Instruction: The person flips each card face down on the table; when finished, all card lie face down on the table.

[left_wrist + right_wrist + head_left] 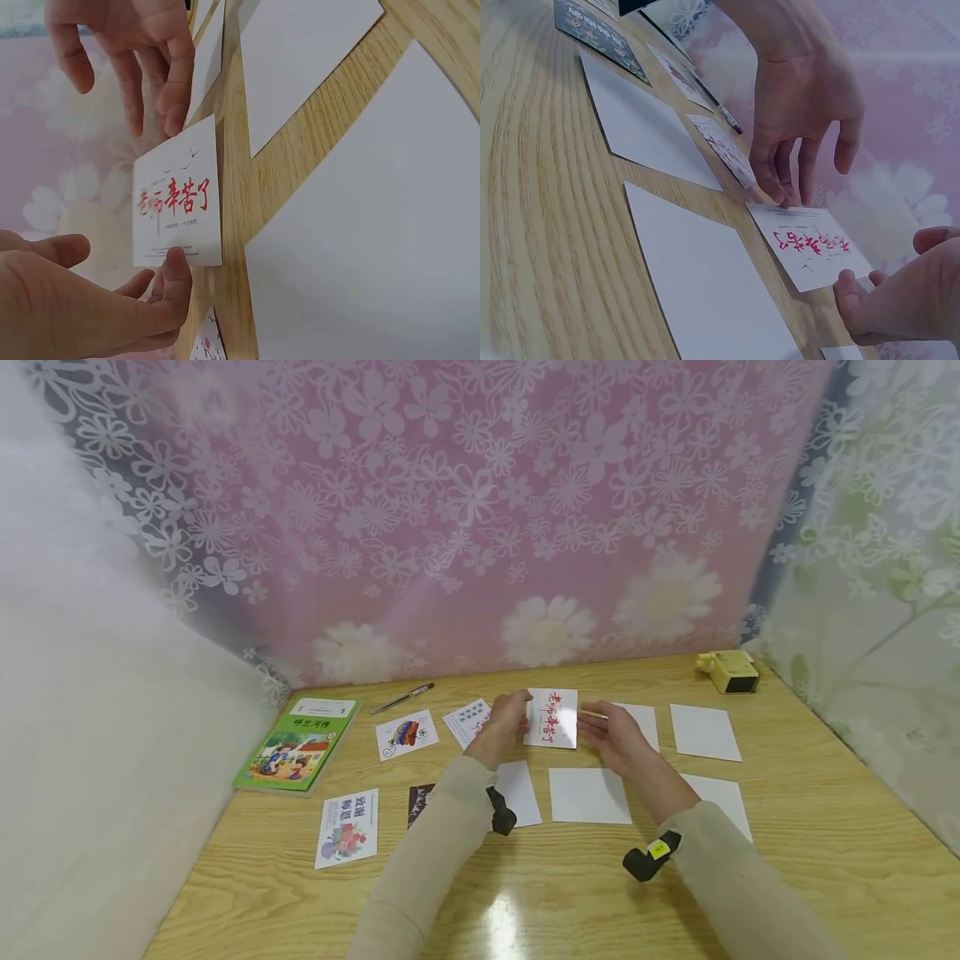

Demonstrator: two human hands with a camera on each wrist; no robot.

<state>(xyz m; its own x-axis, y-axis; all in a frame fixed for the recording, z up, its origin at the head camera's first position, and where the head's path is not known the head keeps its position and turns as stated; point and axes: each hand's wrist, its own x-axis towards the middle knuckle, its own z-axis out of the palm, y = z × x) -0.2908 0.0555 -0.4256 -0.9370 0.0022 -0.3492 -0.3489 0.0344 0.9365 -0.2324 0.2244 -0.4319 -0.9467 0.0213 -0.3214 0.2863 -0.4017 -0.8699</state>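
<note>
Red-lettered card (552, 717) on wooden table (825, 827); left hand (506, 720) and right hand (611, 735) touch its opposite edges with relaxed fingertips.

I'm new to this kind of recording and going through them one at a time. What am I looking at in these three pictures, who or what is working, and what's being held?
No machine here: a person works with two bare hands. The wide picture comes from a camera on the person's head, looking down at a light wooden table. The other two come from small cameras strapped to each wrist, so they show the same scene from very close and at odd angles.

Both hands meet at one white card with red brush lettering. The left hand touches one short edge with its fingertips, and the right hand touches the opposite edge; the card lies low over the table.

Around it lie several blank white cards, a few printed picture cards, a green illustrated book, a pen and a small yellow boxy device.
</note>
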